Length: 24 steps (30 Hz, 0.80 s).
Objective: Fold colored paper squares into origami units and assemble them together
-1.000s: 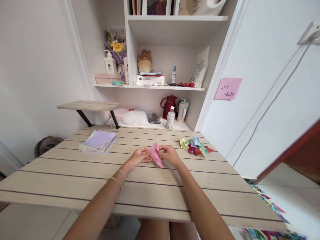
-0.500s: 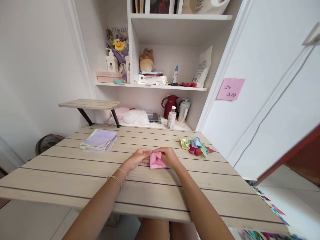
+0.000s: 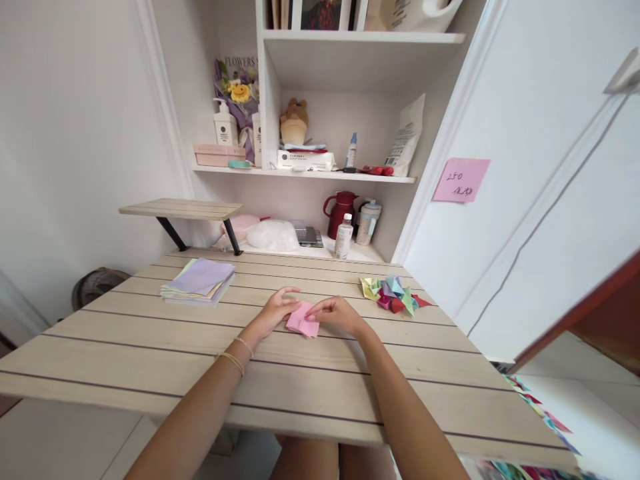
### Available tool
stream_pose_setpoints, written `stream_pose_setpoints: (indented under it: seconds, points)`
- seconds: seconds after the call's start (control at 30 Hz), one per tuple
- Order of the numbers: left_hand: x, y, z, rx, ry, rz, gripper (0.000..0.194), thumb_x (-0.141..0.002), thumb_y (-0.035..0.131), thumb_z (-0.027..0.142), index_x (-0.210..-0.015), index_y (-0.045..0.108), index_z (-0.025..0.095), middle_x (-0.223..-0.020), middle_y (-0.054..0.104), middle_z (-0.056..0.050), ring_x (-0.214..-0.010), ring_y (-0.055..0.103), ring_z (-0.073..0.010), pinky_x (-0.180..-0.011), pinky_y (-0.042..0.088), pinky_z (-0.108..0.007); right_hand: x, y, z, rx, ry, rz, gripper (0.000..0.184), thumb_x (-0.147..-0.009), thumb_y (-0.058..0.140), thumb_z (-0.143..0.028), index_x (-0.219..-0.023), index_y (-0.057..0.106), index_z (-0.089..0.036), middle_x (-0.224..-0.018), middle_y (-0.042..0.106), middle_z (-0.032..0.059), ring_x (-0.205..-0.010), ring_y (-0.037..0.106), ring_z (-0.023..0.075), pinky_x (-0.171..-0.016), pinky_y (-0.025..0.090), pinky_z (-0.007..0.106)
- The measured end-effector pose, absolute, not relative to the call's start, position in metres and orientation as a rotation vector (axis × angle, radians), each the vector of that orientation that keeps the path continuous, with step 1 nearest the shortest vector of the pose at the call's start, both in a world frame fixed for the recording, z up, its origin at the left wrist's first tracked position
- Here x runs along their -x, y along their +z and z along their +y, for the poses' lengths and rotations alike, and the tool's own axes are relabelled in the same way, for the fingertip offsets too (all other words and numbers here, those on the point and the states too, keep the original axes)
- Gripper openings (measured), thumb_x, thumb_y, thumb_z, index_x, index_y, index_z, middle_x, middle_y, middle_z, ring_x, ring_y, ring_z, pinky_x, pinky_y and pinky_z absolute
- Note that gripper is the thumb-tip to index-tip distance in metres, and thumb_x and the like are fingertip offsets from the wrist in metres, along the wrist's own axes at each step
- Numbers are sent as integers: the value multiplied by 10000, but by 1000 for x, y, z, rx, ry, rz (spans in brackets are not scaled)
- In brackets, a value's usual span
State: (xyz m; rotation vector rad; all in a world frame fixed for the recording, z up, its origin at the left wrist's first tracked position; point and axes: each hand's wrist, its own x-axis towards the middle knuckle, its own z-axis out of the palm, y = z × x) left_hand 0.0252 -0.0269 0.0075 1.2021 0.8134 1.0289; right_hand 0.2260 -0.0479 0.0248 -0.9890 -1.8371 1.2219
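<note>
A small folded square of pink origami paper [image 3: 303, 324] rests on the slatted wooden table in front of me. My left hand [image 3: 277, 311] is at its upper left edge, thumb touching the paper and the other fingers stretched out above. From the right, my right hand [image 3: 336, 313] reaches over the paper with thumb and forefinger pinched at its upper right part. These fingertips hide some of the folds. Folded paper pieces [image 3: 394, 293] in several colours lie in a heap to the right. On the left sits a stack of paper sheets [image 3: 199, 280], lilac on top.
A small raised shelf [image 3: 183, 209] on black legs stands at the table's back left. A clear bottle [image 3: 343, 237], a red jug [image 3: 340, 212] and a tumbler [image 3: 369, 223] stand at the back. More coloured paper pieces [image 3: 540, 407] hang beyond the right table edge.
The pink paper has shifted left and turned. My left fingers have spread away from it, and my right hand has moved slightly left, fingertips now on top of the paper.
</note>
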Motion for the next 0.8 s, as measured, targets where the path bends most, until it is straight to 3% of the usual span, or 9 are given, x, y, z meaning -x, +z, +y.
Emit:
stream_pose_setpoints:
  seconds: [0.1, 0.3, 0.43, 0.6, 0.8]
  points:
    - [-28, 9, -27, -1201, 1049, 762, 425, -631, 691, 300, -995, 525, 158, -738, 636, -36, -574, 592, -100, -559, 452, -206, -224, 22, -45, 1049, 1068, -1754, 292, -613, 660, -395, -727, 698, -130, -668, 654, 36, -617, 558, 145, -576, 424, 240]
    - [-36, 11, -31, -1301, 1038, 764, 337, -565, 732, 287, -830, 630, 106, -793, 670, -73, -735, 613, -161, -715, 445, -260, -222, 17, -40, 1053, 944, -1561, 303, -602, 658, -430, -665, 659, -133, -641, 625, 27, -596, 540, 144, -553, 403, 241]
    - [-39, 11, -33, -1362, 1019, 723, 345, -595, 706, 290, -871, 626, 101, -829, 676, -95, -774, 619, -188, -754, 442, -297, -220, 15, -38, 977, 1052, -1455, 333, -582, 681, -389, -796, 625, -140, -640, 612, 18, -551, 520, 125, -521, 400, 235]
    - [-39, 8, -30, -1355, 1123, 720, 408, -628, 680, 284, -979, 528, 141, -792, 667, -73, -699, 629, -172, -672, 472, -301, -219, 15, -38, 919, 1114, -1403, 341, -632, 640, -366, -897, 555, -169, -508, 524, -48, -449, 453, 91, -469, 386, 216]
    - [-38, 7, -28, -1496, 1187, 822, 220, -654, 644, 271, -809, 616, 119, -850, 659, -83, -823, 608, -189, -762, 455, -300, -221, 15, -37, 960, 1064, -1581, 218, -634, 620, -303, -778, 652, -142, -690, 622, 23, -600, 537, 123, -569, 431, 240]
